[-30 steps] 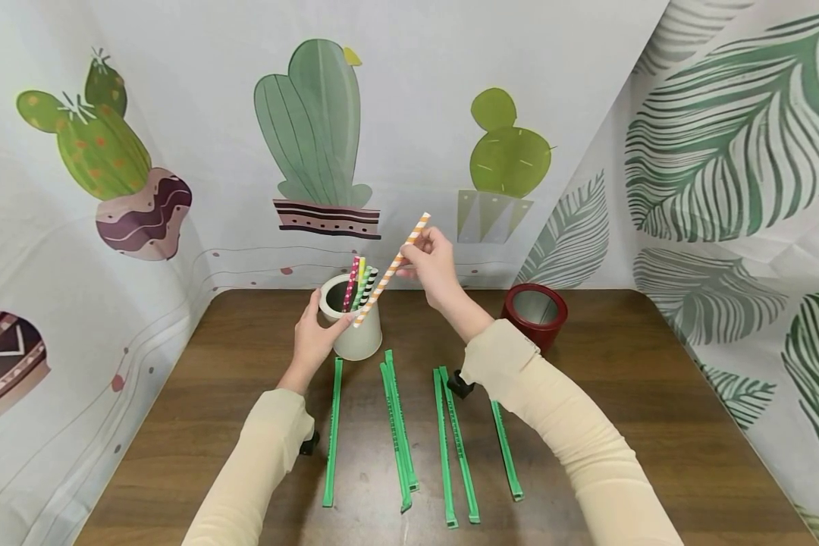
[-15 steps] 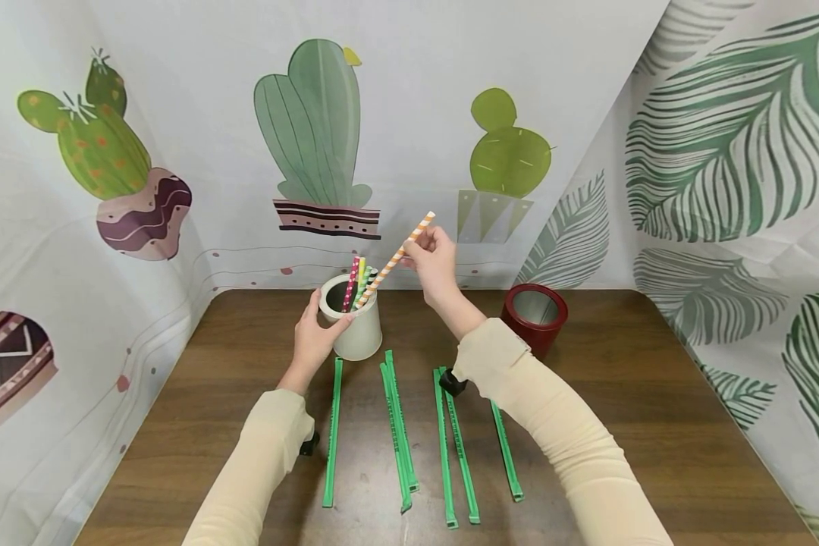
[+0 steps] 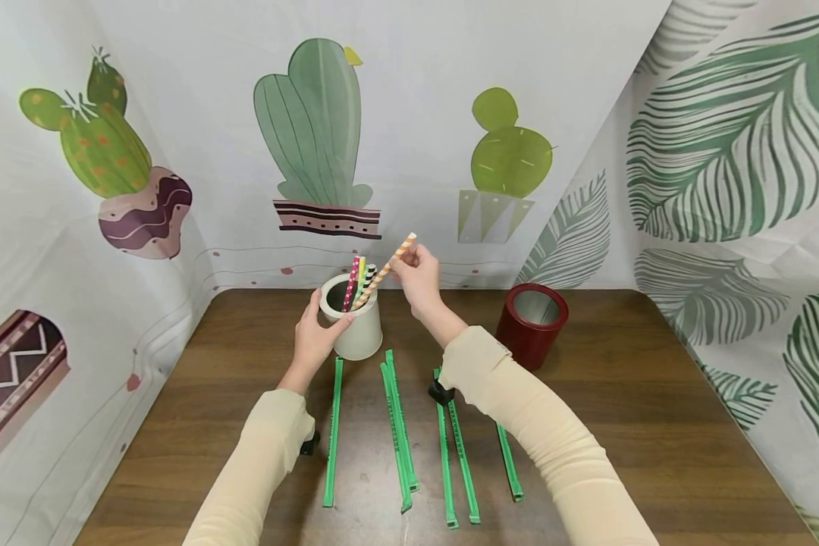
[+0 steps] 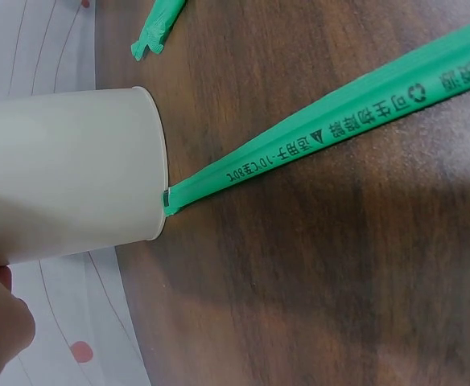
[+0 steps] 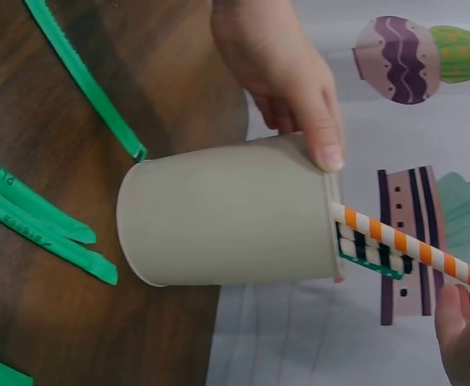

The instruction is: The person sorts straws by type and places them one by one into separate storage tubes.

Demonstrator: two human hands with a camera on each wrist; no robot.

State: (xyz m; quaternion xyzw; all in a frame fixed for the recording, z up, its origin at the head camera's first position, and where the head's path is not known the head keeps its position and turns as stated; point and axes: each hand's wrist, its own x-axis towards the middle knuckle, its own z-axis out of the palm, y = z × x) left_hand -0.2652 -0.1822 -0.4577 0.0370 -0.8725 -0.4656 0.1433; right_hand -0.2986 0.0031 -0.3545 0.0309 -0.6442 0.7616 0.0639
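Brown table [image 3: 239, 356] against cactus-print cloth [image 3: 416, 98]; left hand [image 3: 312, 337] grips cream canister [image 3: 358, 339] near its rim, right hand [image 3: 419, 280] pinches orange-striped straw [image 3: 381, 274], lower end in canister mouth beside other straws [image 3: 350, 287]; straw could bend if it jams against those, canister could tip if left grip slackens

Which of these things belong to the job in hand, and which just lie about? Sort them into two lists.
In the job:
- orange straw, pinched by the right grip, its lower end at the white can's mouth
- white can, held by the left grip
- other straws, standing in it

Apparently just lying about:
- green sticks on the table
- red can, untouched
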